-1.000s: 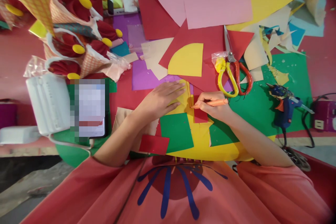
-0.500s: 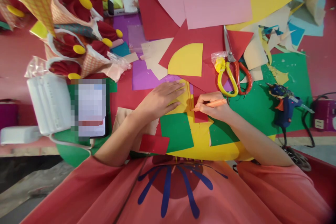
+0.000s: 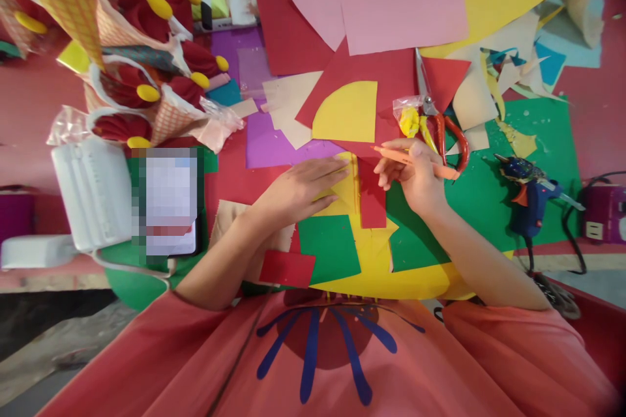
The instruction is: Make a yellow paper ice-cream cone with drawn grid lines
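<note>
My left hand [image 3: 303,192] lies flat with its fingers stretched over a piece of yellow paper [image 3: 346,192], holding it against the surface beneath. Between the fingers of my right hand [image 3: 423,186] is an orange pen [image 3: 398,156], its tip pointing left and raised off the yellow paper. A narrow red strip [image 3: 373,202] shows just right of the yellow piece. Above both hands, a yellow quarter-circle cutout [image 3: 348,114] rests on red paper [image 3: 391,71]. Scissors [image 3: 454,140] with red and yellow handles lie right behind my right hand, which partly hides the yellow handle.
A glue gun [image 3: 531,199] lies on green paper at the right. To the left are a phone [image 3: 171,202], a white box-shaped device [image 3: 90,199] with a cable, and several cone-shaped crafts [image 3: 178,111]. Pink sheets [image 3: 403,0] and paper scraps cover the back.
My right hand has lifted the orange pen away from the yellow paper's edge and moved up and right, toward the scissors. My left hand stays on the paper, shifted only slightly.
</note>
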`<action>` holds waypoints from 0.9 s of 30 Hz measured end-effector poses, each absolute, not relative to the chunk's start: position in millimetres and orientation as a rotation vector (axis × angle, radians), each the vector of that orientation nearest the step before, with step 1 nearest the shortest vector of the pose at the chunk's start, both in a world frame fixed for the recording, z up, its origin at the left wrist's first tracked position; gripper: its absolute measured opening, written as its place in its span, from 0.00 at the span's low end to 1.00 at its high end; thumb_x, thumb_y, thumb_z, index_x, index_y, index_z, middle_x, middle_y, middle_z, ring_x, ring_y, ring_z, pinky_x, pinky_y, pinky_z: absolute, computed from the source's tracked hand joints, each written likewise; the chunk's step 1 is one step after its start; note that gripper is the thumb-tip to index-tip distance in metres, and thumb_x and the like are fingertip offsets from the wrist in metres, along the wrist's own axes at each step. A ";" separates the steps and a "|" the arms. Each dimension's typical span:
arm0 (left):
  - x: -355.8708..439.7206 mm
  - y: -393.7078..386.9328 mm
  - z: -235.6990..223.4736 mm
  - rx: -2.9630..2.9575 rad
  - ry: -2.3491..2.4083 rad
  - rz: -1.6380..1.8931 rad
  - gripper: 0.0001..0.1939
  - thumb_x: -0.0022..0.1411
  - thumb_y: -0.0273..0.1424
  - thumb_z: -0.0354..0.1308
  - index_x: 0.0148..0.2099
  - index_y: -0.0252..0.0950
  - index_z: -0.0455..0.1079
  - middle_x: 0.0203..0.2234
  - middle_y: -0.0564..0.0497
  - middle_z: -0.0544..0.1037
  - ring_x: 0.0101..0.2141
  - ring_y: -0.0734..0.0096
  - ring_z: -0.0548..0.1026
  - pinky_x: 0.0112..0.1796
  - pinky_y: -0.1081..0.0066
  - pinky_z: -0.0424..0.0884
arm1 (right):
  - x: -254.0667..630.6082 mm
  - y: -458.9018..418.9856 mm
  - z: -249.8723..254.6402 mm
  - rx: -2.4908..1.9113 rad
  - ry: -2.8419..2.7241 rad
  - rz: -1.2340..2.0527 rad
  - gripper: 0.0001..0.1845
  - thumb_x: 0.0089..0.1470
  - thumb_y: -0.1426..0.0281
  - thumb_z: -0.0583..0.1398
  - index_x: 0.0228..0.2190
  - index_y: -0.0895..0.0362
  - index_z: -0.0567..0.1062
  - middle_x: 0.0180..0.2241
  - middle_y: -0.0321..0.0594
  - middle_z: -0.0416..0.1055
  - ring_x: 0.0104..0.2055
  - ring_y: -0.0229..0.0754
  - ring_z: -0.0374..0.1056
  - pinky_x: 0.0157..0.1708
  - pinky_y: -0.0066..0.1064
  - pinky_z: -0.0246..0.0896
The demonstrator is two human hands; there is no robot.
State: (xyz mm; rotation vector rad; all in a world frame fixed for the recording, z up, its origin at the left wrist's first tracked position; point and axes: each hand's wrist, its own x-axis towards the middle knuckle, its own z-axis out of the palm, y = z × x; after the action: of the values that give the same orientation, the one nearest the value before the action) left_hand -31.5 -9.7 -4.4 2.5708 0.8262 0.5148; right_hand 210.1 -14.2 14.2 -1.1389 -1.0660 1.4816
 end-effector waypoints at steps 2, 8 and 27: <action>-30.7 -11.0 -1.6 2.575 0.784 0.547 0.20 0.68 0.31 0.52 0.61 0.32 0.64 0.57 0.41 0.71 0.58 0.60 0.69 0.56 0.60 0.70 | 210.7 -15.8 14.7 -1.168 -1.092 1.455 0.18 0.55 0.52 0.59 0.38 0.53 0.75 0.29 0.39 0.76 0.24 0.37 0.71 0.21 0.30 0.67; -29.3 -12.9 1.8 2.578 0.719 0.496 0.19 0.68 0.32 0.52 0.60 0.33 0.65 0.57 0.41 0.71 0.57 0.60 0.70 0.55 0.60 0.71 | 211.1 -17.2 12.4 -1.166 -1.165 1.447 0.21 0.57 0.50 0.57 0.42 0.52 0.73 0.32 0.38 0.75 0.29 0.36 0.72 0.27 0.29 0.71; -31.2 -4.1 -1.6 2.575 0.810 0.476 0.16 0.67 0.33 0.53 0.54 0.35 0.72 0.55 0.43 0.73 0.55 0.59 0.72 0.55 0.56 0.70 | 207.3 -9.9 21.3 -1.296 -1.385 1.423 0.12 0.53 0.61 0.64 0.31 0.58 0.75 0.23 0.33 0.73 0.22 0.31 0.68 0.21 0.23 0.65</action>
State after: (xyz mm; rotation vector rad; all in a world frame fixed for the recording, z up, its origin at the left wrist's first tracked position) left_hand -31.2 -4.1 -1.6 2.5754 0.8097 0.4756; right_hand 207.3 -9.9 21.3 -1.2955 -1.3852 1.4229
